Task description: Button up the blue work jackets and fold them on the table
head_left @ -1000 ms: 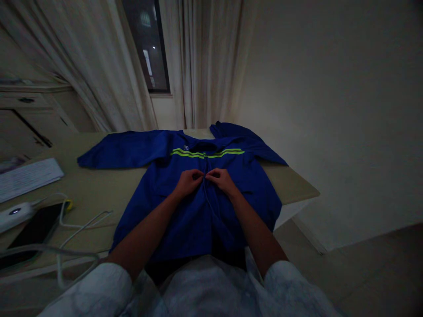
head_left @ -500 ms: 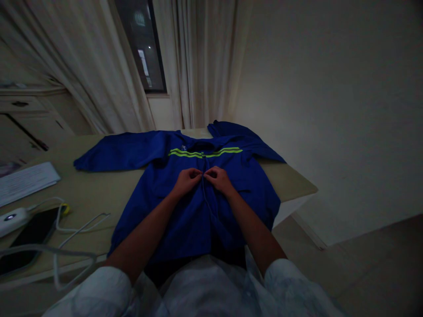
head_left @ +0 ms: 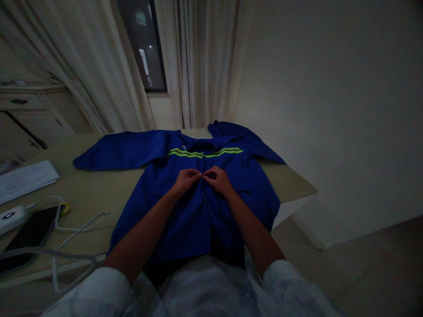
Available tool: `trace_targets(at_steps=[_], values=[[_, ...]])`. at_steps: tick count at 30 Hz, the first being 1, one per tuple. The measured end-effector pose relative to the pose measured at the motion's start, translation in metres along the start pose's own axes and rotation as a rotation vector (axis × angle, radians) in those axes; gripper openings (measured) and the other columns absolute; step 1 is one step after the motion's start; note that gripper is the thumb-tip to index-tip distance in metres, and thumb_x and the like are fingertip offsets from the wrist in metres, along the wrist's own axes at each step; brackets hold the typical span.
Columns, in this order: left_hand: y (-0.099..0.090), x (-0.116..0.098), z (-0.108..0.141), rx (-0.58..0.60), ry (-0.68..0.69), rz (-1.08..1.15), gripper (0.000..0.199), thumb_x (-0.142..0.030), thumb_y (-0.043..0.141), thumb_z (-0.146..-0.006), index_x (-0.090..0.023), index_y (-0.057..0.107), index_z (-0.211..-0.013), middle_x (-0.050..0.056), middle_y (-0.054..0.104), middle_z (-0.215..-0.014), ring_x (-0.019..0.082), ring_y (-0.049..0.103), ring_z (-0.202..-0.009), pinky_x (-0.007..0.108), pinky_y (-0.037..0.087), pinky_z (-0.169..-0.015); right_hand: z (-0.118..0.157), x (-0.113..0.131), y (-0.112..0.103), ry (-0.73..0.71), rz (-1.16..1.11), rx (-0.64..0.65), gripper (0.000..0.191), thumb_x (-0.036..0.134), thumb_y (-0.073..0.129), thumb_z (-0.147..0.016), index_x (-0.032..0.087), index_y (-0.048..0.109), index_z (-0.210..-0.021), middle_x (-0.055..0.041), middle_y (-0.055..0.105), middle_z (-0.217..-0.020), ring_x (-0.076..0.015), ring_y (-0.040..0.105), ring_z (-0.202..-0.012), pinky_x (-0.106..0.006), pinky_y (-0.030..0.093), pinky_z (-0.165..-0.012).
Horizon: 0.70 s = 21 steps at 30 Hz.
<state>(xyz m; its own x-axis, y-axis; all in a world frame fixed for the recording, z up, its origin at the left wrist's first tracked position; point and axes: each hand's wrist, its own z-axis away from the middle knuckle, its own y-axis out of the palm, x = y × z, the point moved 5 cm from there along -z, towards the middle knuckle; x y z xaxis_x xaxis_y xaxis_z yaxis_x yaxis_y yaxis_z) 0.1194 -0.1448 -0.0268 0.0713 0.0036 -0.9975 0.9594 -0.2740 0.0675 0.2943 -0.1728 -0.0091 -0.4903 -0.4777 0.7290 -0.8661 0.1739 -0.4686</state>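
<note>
A blue jacket (head_left: 178, 229) with yellow-green stripes across the chest lies spread on the table, its collar toward the window. One sleeve stretches out to the left; the other is folded at the back right. My left hand (head_left: 187, 179) pinches the front edge of the jacket just below the stripes. Fingertip to fingertip with it, my right hand (head_left: 217, 178) pinches the other side of the same front opening. Below my hands the opening's edges run down loose. Any button between the fingers is too small to make out.
On the left of the table (head_left: 89, 189) are folded papers (head_left: 29, 179), a black phone (head_left: 33, 233), a white device (head_left: 12, 219) and looping white cables (head_left: 79, 231). Curtains (head_left: 208, 66) hang behind, and a wall (head_left: 330, 110) stands at the right.
Both hands have shifted very slightly left and down with the pinched cloth. The jacket otherwise lies as before.
</note>
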Motion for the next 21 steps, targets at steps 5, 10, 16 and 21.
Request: trace_targets(at_steps=[5, 10, 16, 21], values=[[-0.002, -0.002, 0.001, 0.001, -0.058, 0.101, 0.057, -0.043, 0.101, -0.046, -0.013, 0.075, -0.088, 0.005, 0.074, -0.075, 0.016, 0.065, -0.068, 0.03, 0.051, -0.07, 0.002, 0.006, 0.0, -0.037, 0.015, -0.003, 0.006, 0.022, 0.08, -0.084, 0.019, 0.077, -0.088, -0.0017, 0.066, -0.085, -0.012, 0.055, -0.064, -0.026, 0.046, -0.063], [-0.002, -0.003, -0.001, 0.006, -0.079, 0.147, 0.059, -0.042, 0.1, -0.046, -0.014, 0.073, -0.09, 0.002, 0.071, -0.071, 0.014, 0.063, -0.065, 0.028, 0.049, -0.068, 0.005, 0.02, -0.002, -0.131, 0.086, -0.038, 0.004, 0.022, 0.075, -0.09, 0.02, 0.078, -0.091, -0.0029, 0.065, -0.09, -0.0131, 0.058, -0.069, -0.027, 0.048, -0.069], [0.003, -0.008, 0.003, 0.002, -0.043, 0.152, 0.062, -0.046, 0.1, -0.047, -0.014, 0.072, -0.092, 0.001, 0.071, -0.077, 0.012, 0.062, -0.068, 0.025, 0.047, -0.068, 0.006, 0.025, -0.003, -0.15, 0.098, -0.04, 0.008, 0.025, 0.07, -0.093, 0.021, 0.076, -0.091, -0.0036, 0.065, -0.092, -0.0142, 0.058, -0.07, -0.027, 0.049, -0.07], [0.003, -0.008, 0.003, 0.008, -0.092, 0.18, 0.058, -0.038, 0.099, -0.047, -0.014, 0.072, -0.093, 0.002, 0.071, -0.076, 0.011, 0.06, -0.066, 0.024, 0.046, -0.065, 0.007, 0.027, -0.002, -0.129, 0.083, -0.045, 0.01, 0.029, 0.069, -0.094, 0.022, 0.075, -0.09, -0.0047, 0.065, -0.093, -0.0159, 0.059, -0.071, -0.029, 0.051, -0.069]])
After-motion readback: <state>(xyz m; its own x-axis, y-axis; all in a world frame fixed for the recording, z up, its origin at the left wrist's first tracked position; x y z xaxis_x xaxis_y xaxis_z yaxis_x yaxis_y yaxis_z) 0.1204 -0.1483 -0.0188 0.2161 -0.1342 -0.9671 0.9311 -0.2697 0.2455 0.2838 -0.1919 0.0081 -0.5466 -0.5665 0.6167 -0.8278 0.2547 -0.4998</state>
